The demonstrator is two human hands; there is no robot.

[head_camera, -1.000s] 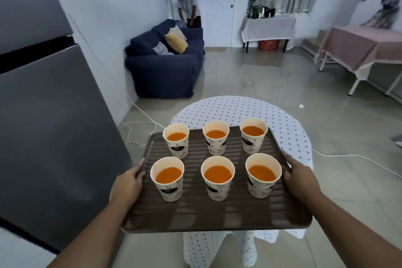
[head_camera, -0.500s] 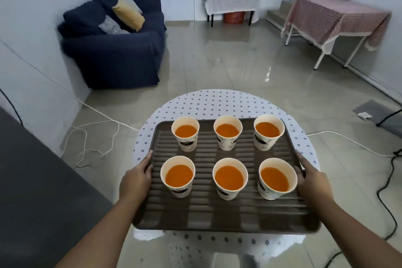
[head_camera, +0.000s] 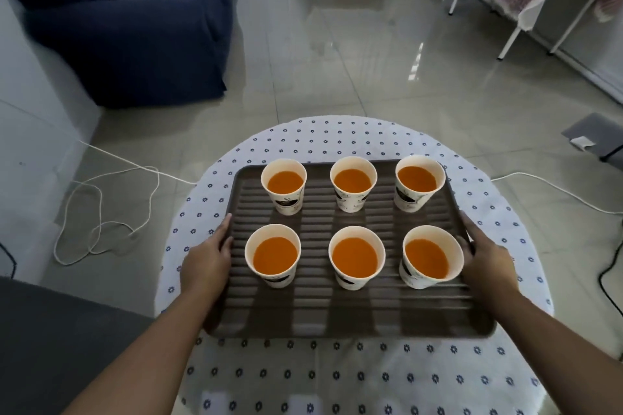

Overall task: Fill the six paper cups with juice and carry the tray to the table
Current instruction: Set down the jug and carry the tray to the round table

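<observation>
Brown tray [head_camera: 340,313] gripped at both edges, my left hand [head_camera: 205,263] and right hand [head_camera: 488,266] should lower it level onto the dotted table [head_camera: 337,135], lest the brimming cups [head_camera: 356,256] slop.

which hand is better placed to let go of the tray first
Neither clearly: left hand and right hand grip opposite edges of the tray alike, over the table.

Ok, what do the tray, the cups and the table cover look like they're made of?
Tray: probably moulded plastic, brown, semi-matte, judging by the ribbed floor and rounded rim with soft highlights.
Cups: paper, matte white with printed dark logos and thin rolled rims.
Table cover: white with small blue flower dots, lying smooth; could be cloth or wipe-clean vinyl, hard to tell from here.
</observation>
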